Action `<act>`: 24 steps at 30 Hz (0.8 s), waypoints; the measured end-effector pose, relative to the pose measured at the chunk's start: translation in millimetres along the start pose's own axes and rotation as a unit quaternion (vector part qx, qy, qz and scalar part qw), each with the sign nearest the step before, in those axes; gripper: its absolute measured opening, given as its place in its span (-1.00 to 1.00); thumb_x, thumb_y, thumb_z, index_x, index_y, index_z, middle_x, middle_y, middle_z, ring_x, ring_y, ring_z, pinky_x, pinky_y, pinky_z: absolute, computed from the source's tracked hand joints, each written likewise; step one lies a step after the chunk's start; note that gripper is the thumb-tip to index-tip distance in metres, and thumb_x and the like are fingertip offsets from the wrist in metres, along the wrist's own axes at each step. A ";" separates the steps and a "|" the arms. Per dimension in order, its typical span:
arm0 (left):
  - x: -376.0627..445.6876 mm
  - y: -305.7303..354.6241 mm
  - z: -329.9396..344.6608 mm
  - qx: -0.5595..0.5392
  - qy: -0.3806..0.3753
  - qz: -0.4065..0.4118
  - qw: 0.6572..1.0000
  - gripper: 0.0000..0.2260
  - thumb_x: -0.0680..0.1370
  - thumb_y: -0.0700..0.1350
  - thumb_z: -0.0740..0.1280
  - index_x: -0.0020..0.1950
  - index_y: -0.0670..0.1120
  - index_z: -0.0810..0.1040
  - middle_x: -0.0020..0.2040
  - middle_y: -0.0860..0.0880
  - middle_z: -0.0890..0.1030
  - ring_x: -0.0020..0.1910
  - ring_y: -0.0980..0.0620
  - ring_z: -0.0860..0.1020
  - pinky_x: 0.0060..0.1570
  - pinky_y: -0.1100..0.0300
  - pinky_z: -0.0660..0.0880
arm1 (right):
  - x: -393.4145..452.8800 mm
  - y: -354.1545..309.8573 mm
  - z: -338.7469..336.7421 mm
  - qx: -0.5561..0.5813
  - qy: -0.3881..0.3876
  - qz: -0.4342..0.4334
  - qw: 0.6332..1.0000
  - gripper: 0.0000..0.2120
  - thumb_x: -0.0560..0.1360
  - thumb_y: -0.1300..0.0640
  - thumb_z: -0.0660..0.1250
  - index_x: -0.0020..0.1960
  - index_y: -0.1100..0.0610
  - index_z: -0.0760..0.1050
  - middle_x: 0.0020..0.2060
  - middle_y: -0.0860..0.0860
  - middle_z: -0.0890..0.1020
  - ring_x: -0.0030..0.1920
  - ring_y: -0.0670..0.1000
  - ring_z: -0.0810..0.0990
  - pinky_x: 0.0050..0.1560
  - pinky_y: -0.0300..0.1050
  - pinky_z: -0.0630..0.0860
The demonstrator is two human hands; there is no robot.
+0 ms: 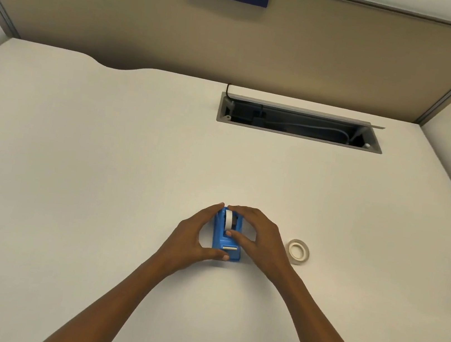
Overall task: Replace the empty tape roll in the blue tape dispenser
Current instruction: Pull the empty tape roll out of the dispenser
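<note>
Pale and nearly bare, the counter (104,152) fills the head view, and low in the middle of the frame stands the blue tape dispenser (226,237), its long axis running up and down the picture with the cutter end nearest the bottom edge. The left hand (193,238) grips its left flank while the right hand (258,234) curls over its white roll (228,219), thumb on the body; the spare roll (298,251) lies flat just right of the right hand, so that hand seems better placed to reach it.
</note>
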State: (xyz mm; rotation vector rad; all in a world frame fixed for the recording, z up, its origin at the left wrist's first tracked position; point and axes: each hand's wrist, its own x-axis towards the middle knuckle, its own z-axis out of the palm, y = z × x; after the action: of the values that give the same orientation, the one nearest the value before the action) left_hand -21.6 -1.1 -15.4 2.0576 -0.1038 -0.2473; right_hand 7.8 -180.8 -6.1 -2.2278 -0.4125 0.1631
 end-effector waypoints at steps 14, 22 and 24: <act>-0.9 4.3 -2.4 0.012 -0.014 -0.012 1.000 -0.17 0.25 0.07 0.54 0.38 0.25 0.13 0.26 0.37 0.20 0.23 0.34 0.22 0.20 0.36 0.20 | 9.8 -21.7 -11.4 0.135 0.037 0.075 0.987 -0.63 0.40 0.09 0.43 0.20 -0.01 0.50 0.15 -0.06 0.62 0.22 -0.06 0.50 0.19 -0.13 0.41; -3.6 27.3 -21.8 -0.058 0.022 0.006 0.998 -0.26 0.29 0.02 0.53 0.37 0.21 0.25 0.38 0.26 0.31 0.31 0.33 0.30 0.24 0.37 0.27 | -4.9 -45.1 -37.7 0.291 0.050 0.099 0.950 -0.61 0.36 0.27 0.46 0.16 0.08 0.56 0.05 0.03 0.67 0.02 -0.08 0.65 0.02 -0.30 0.55; -4.6 39.4 -27.5 -0.125 0.034 0.018 0.991 -0.37 0.34 -0.08 0.51 0.33 0.19 0.35 0.33 0.20 0.43 0.27 0.28 0.42 0.15 0.44 0.38 | -8.2 -50.5 -41.9 0.300 0.045 0.101 0.947 -0.62 0.35 0.29 0.46 0.14 0.10 0.58 0.04 0.03 0.66 -0.01 -0.05 0.66 -0.03 -0.30 0.55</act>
State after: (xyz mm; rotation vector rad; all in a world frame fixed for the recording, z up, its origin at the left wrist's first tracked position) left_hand -18.8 4.4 32.5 1.8103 -0.0639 -0.1604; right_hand -1.3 -184.3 59.3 -1.6604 -0.0617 0.2574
